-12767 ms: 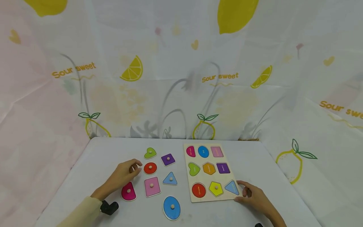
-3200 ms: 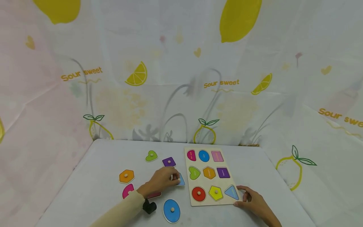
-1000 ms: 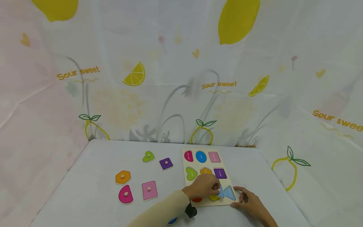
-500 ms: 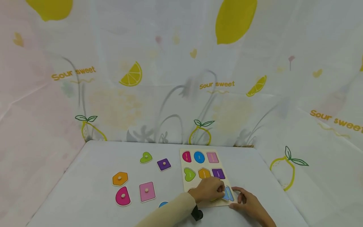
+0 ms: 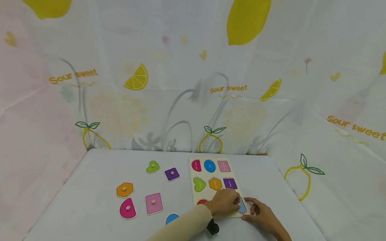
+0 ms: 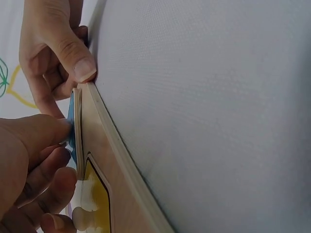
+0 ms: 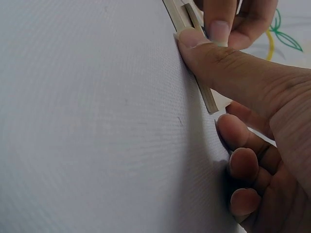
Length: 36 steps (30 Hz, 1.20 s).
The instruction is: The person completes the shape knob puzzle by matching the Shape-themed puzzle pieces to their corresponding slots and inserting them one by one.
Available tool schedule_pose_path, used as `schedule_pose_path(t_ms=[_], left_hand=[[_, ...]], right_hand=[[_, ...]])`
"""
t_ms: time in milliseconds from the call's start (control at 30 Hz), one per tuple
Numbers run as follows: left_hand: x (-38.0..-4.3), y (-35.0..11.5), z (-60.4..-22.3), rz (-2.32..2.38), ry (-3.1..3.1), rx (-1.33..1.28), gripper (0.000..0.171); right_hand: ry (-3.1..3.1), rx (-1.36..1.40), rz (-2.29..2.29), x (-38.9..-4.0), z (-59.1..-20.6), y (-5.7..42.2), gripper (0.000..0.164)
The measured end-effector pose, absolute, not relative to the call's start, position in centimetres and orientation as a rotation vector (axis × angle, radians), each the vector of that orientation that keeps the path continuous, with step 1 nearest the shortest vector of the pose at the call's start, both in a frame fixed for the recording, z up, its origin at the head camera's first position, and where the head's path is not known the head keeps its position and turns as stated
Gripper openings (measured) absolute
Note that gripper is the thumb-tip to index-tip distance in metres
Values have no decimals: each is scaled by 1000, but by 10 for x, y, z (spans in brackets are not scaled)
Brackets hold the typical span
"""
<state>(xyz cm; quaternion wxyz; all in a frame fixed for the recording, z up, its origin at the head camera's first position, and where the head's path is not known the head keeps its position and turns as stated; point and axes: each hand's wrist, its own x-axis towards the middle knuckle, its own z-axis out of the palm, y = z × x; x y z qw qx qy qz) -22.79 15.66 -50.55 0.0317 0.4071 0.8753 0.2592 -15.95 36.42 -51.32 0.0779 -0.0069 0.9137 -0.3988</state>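
Observation:
My left hand (image 5: 223, 202) bends over the near right part of the wooden puzzle board (image 5: 211, 175). Thumb and fingers pinch the light-blue triangle piece (image 5: 242, 206) by its knob. In the left wrist view that triangle piece (image 6: 73, 131) sits at its printed recess, its edge standing a little proud of the board. Beside it lies the yellow pentagon piece (image 6: 99, 201) in its recess, hidden behind my left hand in the head view. The red circle piece (image 5: 202, 202) is partly covered too. My right hand (image 5: 260, 216) holds the board's near right corner between thumb and index finger.
Left of the board lie knobbed pieces: a green heart (image 5: 152, 167), purple square (image 5: 172, 174), orange hexagon (image 5: 124, 190), magenta half-round (image 5: 128, 209) and pink square (image 5: 154, 204). A blue oval (image 5: 172, 218) is partly behind my left sleeve (image 5: 185, 226).
The red circle went from table to board earlier. Since then my left hand has carried the triangle rightward from the table onto its recess. My right hand has stayed at the corner.

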Motion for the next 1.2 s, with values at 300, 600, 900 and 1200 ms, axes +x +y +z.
schedule_pose_path(t_ms=[300, 600, 900, 1200], left_hand=[[-231, 163, -509, 763, 2719, 1226, 11], [-228, 169, -508, 786, 2717, 1203, 13], [-228, 167, -510, 782, 2730, 1210, 10], [-234, 160, -510, 779, 2719, 1245, 9]], right_hand=[[2765, 65, -1160, -161, -516, 362, 76], [2757, 67, -1177, -160, -514, 361, 76], [2757, 61, -1163, -160, -517, 361, 77], [2775, 68, -1168, -159, -513, 359, 75]])
